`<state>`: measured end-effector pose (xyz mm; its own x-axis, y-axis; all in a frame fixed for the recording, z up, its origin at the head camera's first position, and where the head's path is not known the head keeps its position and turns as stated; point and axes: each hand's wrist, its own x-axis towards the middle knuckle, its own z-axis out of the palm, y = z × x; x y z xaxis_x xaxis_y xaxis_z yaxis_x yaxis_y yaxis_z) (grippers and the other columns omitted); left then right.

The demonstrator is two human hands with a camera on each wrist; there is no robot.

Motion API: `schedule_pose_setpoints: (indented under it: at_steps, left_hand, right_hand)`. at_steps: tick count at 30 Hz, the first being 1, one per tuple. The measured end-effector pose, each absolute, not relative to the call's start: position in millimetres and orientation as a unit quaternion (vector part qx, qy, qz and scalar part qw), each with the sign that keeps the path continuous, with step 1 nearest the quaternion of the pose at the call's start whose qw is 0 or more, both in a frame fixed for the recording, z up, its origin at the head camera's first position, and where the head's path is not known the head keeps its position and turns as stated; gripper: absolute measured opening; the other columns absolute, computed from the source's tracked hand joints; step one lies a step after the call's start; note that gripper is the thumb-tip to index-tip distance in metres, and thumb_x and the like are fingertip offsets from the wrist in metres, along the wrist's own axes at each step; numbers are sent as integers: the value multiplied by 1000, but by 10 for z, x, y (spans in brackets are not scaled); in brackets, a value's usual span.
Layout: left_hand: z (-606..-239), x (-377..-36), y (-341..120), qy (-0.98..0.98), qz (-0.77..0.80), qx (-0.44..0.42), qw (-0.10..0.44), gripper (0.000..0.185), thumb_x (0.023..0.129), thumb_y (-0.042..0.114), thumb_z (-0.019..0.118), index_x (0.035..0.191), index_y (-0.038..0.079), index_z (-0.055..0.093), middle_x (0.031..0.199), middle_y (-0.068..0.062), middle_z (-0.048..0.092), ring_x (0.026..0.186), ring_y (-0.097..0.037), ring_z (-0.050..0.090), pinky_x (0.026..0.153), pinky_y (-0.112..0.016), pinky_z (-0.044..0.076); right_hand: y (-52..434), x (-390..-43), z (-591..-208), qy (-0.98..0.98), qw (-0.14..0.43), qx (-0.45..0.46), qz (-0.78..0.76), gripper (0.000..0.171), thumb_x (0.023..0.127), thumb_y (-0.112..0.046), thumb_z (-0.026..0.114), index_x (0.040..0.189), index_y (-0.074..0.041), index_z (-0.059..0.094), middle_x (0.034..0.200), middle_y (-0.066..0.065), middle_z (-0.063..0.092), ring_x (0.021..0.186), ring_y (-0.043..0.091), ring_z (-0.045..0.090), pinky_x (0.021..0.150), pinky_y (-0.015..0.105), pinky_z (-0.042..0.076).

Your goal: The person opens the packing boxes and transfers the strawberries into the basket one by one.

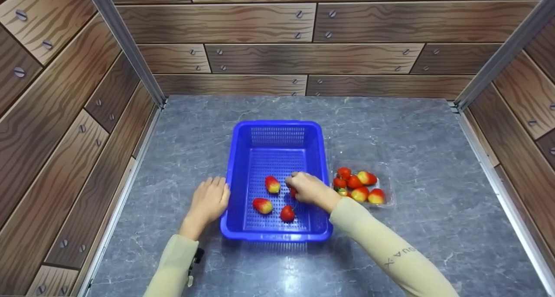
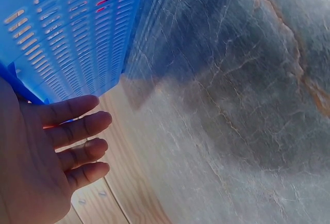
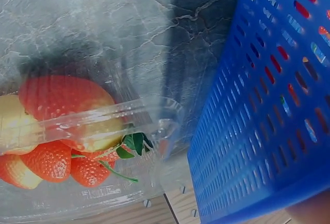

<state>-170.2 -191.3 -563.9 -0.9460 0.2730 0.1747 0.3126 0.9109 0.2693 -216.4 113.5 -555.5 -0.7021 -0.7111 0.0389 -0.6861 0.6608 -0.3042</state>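
head view: the blue basket [image 1: 277,236] stands mid-table; grey tabletop [image 1: 190,132] extends broadly to its left and behind it, while on its right the clear plastic tray [image 1: 391,195] sits just beside the rim. the right hand [image 1: 310,187] is inside, fingers curled on a red strawberry [image 1: 293,192], mostly hidden. the left hand [image 1: 210,197] rests against the left rim, relaxed, holding nothing. left wrist view: its fingers [image 2: 82,127] are slightly bent beside the slotted wall [image 2: 62,59]. right wrist view: a narrow gap parts tray and basket; the tray fruits [image 3: 47,162] look glossy, red to yellow, with green leaves [image 3: 136,141].
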Motion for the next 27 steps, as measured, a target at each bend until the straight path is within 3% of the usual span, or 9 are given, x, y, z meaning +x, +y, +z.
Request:
schedule_pose_setpoints:
  at_steps: [13,19,27]
  left_hand:
    - [-5648,-1699,-1912,-973,-150,-157,78,34,102,20,39,110,-4,63,108,-22,65,101,-41,59,88,-53,46]
    - [-5641,-1690,-1907,-973,-148,-158,83,32,102,18,39,104,-3,62,101,-20,65,96,-40,58,83,-52,46]
    - [-5641,-1700,-1909,-975,-149,-150,70,35,102,20,39,112,-4,63,109,-21,65,103,-41,58,90,-53,46]
  right_hand:
    - [1128,-2158,-5568,918,53,-367,-141,14,78,2,75,82,-2,63,77,9,55,67,28,57,61,43,53]
    - [1132,-2149,-5548,918,52,-368,-137,17,72,6,73,85,-1,65,80,11,58,69,29,60,64,43,55]
    - [1126,-2149,-5495,918,63,-369,-128,26,67,8,75,90,-2,68,84,12,62,73,31,62,66,43,56]
